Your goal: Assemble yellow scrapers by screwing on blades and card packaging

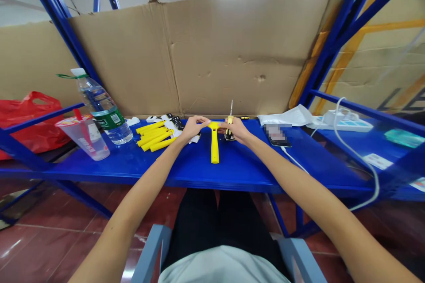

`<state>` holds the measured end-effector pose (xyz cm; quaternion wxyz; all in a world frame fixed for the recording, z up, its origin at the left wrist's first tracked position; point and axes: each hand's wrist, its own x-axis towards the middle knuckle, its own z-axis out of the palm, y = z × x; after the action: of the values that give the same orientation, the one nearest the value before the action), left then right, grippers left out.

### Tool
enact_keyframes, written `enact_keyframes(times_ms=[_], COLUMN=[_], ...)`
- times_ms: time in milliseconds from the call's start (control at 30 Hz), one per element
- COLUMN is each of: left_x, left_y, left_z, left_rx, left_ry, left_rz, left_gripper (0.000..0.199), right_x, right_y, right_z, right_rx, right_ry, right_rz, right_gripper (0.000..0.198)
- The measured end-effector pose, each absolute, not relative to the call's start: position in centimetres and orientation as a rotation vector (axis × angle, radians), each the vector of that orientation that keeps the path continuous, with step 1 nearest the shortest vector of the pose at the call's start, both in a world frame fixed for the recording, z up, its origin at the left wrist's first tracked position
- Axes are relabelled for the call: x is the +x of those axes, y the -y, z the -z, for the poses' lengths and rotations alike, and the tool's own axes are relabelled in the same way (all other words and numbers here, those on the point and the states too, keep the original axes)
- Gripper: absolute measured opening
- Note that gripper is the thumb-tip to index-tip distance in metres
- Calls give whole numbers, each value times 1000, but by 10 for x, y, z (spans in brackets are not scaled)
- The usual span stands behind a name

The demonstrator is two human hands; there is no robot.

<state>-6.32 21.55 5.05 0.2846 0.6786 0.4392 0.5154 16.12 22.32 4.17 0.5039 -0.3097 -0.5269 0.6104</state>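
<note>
In the head view, a yellow T-shaped plastic handle (215,148) lies in front of me, its grip pointing towards me. My left hand (194,127) pinches the left end of its crosspiece. At the other end, my right hand (238,129) has its fingers on the crosspiece. The same hand also holds a screwdriver (230,120) with a yellow and black handle, its metal shaft pointing up. To the left lie several yellow handles (154,136) in a pile. Behind them are black and white small parts (174,123), partly hidden by my left hand.
A water bottle (111,117) and a plastic cup (88,139) stand on the left of the blue shelf (245,172), near a red bag (31,119). To the right lie a phone (278,136) on a white cable and a white plastic bag (285,116). Cardboard (232,53) walls the back.
</note>
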Motion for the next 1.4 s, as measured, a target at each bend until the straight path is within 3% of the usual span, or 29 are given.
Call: enact_keyframes(times_ms=[267, 433, 733, 967, 1067, 1233, 1400], left_x=[-61, -63, -62, -53, -49, -41, -23], left_y=[-213, -209, -206, -206, -203, -188, -178], left_z=[-51, -58, -60, -53, -53, -54, -48], left_rx=[1387, 1182, 1081, 1134, 1190, 1913, 2620], left_ry=[-1078, -1053, -1007, -999, -1043, -1215, -1587], left_rz=[-1292, -1232, -1237, -1433, -1555, -1617, -1145], left_gripper=[28, 42, 34, 21, 27, 43, 52], right_x=[163, 163, 164, 157, 153, 155, 158], right_y=[-223, -221, -220, -218, -219, -226, -229], right_z=[-43, -45, -49, -46, -42, -38, -40], right_rx=[-739, -750, -740, -715, -723, -728, -702], right_ry=[1311, 1329, 1275, 1134, 1060, 963, 908], right_rz=[-1471, -1483, -1516, -1521, -1503, -1444, -1416], right_gripper=[60, 62, 64, 63, 62, 62, 62])
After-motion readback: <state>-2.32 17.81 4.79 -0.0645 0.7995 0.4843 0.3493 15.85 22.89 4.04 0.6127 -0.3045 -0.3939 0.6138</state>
